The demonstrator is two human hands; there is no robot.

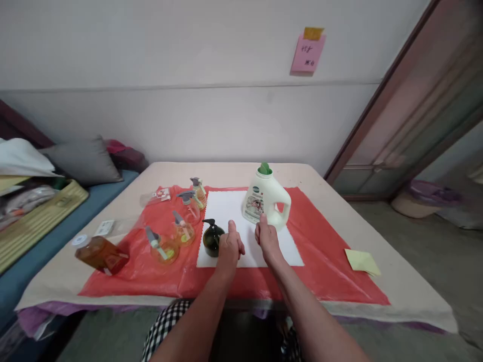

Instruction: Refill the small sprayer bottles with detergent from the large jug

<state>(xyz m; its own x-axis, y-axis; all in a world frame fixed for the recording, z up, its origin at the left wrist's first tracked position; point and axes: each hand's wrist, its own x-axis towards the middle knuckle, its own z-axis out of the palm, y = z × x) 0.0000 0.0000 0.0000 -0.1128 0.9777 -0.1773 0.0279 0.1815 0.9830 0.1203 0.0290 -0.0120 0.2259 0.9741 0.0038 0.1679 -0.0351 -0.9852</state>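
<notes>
My left hand is above the white sheet, beside a dark green pump bottle with a black pump head. Its thumb points up and its fingers reach loosely to the right, apart from each other, with nothing in them. My right hand hovers just in front of a pale detergent jug, thumb raised and the other fingers curled in; I see nothing in it. The jug stands upright on the sheet, its handle to the right and something green in its mouth. Whether either hand touches a bottle is unclear.
A red plastic cover lies under the sheet on the table. Several clear spray bottles stand left, near a tilted amber bottle with a white cap. Yellow paper lies right. A pink note hangs on the wall.
</notes>
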